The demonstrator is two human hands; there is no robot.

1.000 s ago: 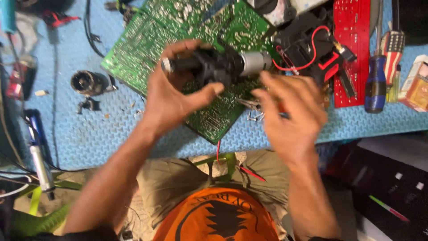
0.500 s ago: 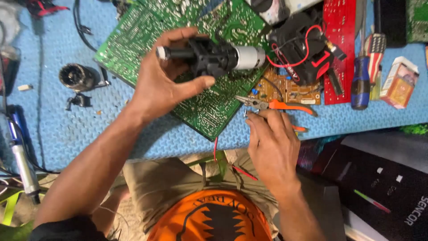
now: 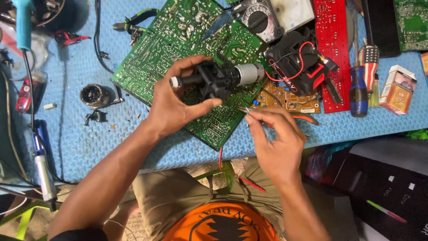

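Observation:
My left hand [image 3: 176, 100] grips a black drill gearbox with a silver motor [image 3: 218, 79] and holds it above a large green circuit board [image 3: 178, 49]. Red and black wires run from the motor to a black and red battery housing [image 3: 298, 62]. My right hand [image 3: 276, 143] is closed on orange-handled needle-nose pliers [image 3: 303, 117]. The pliers' thin tips point left, just below the motor and close to my left thumb.
A blue mat [image 3: 89, 138] covers the bench. On it lie a small brown circuit board [image 3: 290, 100], a red board [image 3: 332, 49], a multimeter [image 3: 267, 18], screwdrivers [image 3: 359, 85], a small orange box [image 3: 398, 90], a round metal part [image 3: 94, 96] and a soldering iron [image 3: 42, 165].
My right hand has picked up the pliers from the bench and brought their tips up toward the motor. My left hand kept hold of the gearbox.

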